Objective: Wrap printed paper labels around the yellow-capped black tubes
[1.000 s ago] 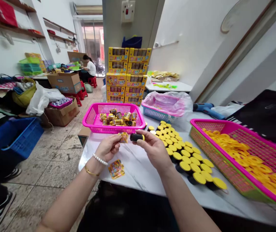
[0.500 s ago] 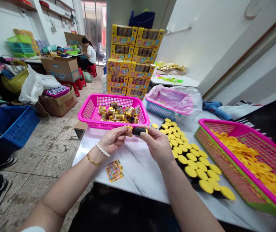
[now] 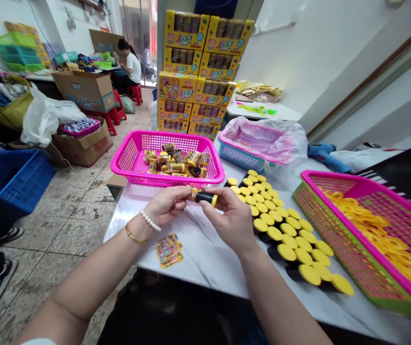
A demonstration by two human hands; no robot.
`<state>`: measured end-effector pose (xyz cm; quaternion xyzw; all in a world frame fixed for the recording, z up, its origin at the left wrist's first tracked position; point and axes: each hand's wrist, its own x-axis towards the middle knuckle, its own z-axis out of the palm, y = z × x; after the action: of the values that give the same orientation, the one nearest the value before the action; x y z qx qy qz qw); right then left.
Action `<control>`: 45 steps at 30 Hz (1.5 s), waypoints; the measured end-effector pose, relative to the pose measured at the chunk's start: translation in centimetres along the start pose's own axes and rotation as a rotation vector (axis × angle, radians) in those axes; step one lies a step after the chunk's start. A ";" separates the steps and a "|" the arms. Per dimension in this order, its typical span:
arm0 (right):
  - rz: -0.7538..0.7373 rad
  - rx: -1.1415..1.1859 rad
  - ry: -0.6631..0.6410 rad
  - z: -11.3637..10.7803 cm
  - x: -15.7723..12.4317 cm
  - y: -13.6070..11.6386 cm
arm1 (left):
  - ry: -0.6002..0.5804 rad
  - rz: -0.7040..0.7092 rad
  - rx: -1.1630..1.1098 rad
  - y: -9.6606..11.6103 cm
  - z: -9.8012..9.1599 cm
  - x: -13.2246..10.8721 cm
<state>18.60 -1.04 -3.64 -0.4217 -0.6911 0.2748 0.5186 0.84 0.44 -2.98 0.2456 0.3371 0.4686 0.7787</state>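
Note:
Between both hands, above the table, is a small black cup with a yellow end (image 3: 205, 197). My right hand (image 3: 233, 218) is closed around its yellow end. My left hand (image 3: 167, 203) pinches a yellow printed label sleeve (image 3: 193, 192) against the cup's other end; whether the sleeve goes over the cup or only touches it I cannot tell. Below my left wrist lies a small pile of flat printed labels (image 3: 169, 251). To the right of my right hand stand rows of black cups with yellow tops (image 3: 287, 242).
Behind my hands a pink basket (image 3: 129, 178) holds labelled cups. At right another pink basket (image 3: 311, 178) holds yellow rings. A plastic-lined basket (image 3: 243, 160), a blue tool (image 3: 322, 154) and stacked yellow boxes (image 3: 178, 88) stand further back. A person (image 3: 132, 67) sits far off.
The view has tilted down a little. My right hand has brought the black cup more slantwise against the sleeve, and less of the sleeve shows now.

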 end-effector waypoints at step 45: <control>-0.045 0.134 -0.218 -1.2 -0.1 0.6 | -0.049 0.247 0.387 -1.2 -0.6 -0.8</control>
<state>19.95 -0.90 -3.77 -0.3381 -0.7327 0.3531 0.4734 0.79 -0.81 -4.01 0.4411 0.3692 0.4809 0.6617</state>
